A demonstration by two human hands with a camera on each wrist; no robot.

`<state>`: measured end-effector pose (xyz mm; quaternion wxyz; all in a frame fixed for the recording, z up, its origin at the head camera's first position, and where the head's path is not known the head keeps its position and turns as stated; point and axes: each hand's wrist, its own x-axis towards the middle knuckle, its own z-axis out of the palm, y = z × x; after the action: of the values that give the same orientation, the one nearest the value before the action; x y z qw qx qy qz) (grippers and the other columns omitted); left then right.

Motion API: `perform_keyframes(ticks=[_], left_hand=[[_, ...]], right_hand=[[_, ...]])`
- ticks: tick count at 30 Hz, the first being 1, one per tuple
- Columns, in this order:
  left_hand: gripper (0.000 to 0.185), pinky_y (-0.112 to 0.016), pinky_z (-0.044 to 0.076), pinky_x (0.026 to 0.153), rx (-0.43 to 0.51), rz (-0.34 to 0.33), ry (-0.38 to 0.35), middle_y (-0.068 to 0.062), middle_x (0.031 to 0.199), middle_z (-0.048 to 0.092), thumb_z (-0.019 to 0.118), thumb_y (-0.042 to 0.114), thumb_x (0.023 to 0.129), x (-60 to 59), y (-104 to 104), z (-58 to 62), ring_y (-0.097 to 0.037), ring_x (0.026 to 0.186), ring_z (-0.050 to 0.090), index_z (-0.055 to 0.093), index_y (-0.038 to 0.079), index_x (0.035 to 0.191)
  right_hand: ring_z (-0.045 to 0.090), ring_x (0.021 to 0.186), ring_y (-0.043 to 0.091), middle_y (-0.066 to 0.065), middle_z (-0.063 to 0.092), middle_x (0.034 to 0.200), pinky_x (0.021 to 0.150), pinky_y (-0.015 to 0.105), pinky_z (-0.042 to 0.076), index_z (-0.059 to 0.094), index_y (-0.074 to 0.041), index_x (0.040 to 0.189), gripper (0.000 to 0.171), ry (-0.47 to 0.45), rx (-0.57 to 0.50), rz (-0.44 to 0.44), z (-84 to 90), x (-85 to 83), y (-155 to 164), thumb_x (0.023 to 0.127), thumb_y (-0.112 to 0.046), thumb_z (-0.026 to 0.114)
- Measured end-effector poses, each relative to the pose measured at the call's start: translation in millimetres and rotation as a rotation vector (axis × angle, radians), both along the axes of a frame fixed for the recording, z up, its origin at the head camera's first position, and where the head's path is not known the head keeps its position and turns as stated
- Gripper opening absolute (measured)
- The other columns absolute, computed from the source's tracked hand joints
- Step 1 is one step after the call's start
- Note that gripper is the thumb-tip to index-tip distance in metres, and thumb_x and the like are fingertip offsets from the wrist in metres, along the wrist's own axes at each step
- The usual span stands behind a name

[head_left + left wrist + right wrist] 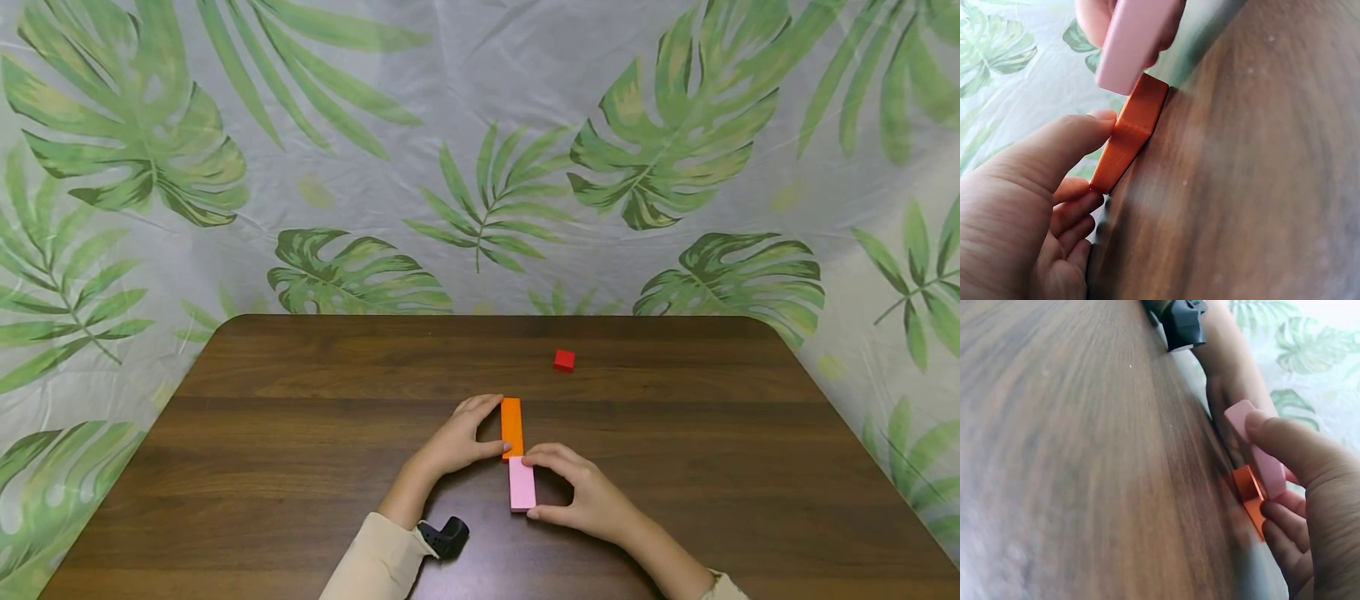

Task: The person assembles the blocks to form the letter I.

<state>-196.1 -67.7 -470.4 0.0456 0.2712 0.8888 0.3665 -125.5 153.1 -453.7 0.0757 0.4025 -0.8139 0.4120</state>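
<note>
An orange block (512,427) lies lengthwise on the wooden table. My left hand (456,437) pinches it by its two ends, thumb at the near end and a fingertip at the far one; the left wrist view shows the thumb (1066,140) against the orange block (1138,115). Just nearer, my right hand (587,493) holds a pink block (522,485) between thumb and fingers. Both wrist views show the pink block (1263,459) raised off the tabletop, close to the orange one (1247,484). Whether the two blocks touch, I cannot tell.
A small red block (564,360) sits farther back on the dark wooden table (300,467), right of the hands. Behind the table hangs a leaf-patterned cloth (487,67). A black device (448,537) is worn on the left wrist.
</note>
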Motion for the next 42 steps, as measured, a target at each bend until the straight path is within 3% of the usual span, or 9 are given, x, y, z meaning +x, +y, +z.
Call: perform_keyframes(ticks=[4,9,17,26,42], left_hand=[[0.071,-0.044,0.026,0.100,0.007,-0.004,0.004,-0.012,0.136,0.038,0.067,0.033,0.079,0.2,0,0.2,-0.028,0.126,0.029,0.037,0.002,0.136],[0.072,-0.044,0.026,0.100,0.000,-0.003,0.003,-0.012,0.136,0.037,0.067,0.035,0.079,0.3,0,-0.2,-0.028,0.126,0.028,0.037,0.003,0.136],[0.071,-0.043,0.026,0.100,0.013,-0.006,0.006,-0.013,0.135,0.038,0.067,0.032,0.079,0.4,0,-0.9,-0.028,0.126,0.029,0.037,0.002,0.136],[0.071,-0.045,0.027,0.100,0.013,-0.005,0.009,-0.012,0.135,0.038,0.067,0.033,0.079,0.8,0,-1.3,-0.028,0.126,0.029,0.038,0.002,0.136],[0.072,-0.045,0.027,0.100,0.025,-0.004,0.002,-0.012,0.135,0.038,0.067,0.034,0.079,0.1,-1,-0.5,-0.027,0.126,0.029,0.037,0.002,0.136]], right_hand=[[0.051,0.104,0.018,0.003,0.052,0.116,0.089,0.029,0.040,0.056,-0.011,0.116,0.054,-0.009,0.055,-0.013,-15.4,-4.5,5,0.069,-0.027,0.078],[0.050,0.106,0.016,-0.001,0.051,0.119,0.090,0.033,0.040,0.055,-0.018,0.118,0.051,-0.047,0.092,-0.009,-21.3,-6.0,7,0.073,-0.036,0.073],[0.049,0.106,0.015,-0.003,0.050,0.117,0.090,0.031,0.040,0.057,-0.014,0.114,0.047,-0.009,0.123,0.012,-20.5,-5.1,6,0.074,-0.034,0.073],[0.047,0.108,0.014,-0.005,0.047,0.119,0.089,0.035,0.041,0.057,-0.018,0.112,0.046,-0.058,0.187,-0.022,-19.0,-3.2,4,0.074,-0.039,0.071],[0.046,0.108,0.014,-0.003,0.044,0.119,0.088,0.035,0.042,0.057,-0.021,0.113,0.046,-0.052,0.187,-0.054,-21.2,-2.9,0,0.073,-0.040,0.072]])
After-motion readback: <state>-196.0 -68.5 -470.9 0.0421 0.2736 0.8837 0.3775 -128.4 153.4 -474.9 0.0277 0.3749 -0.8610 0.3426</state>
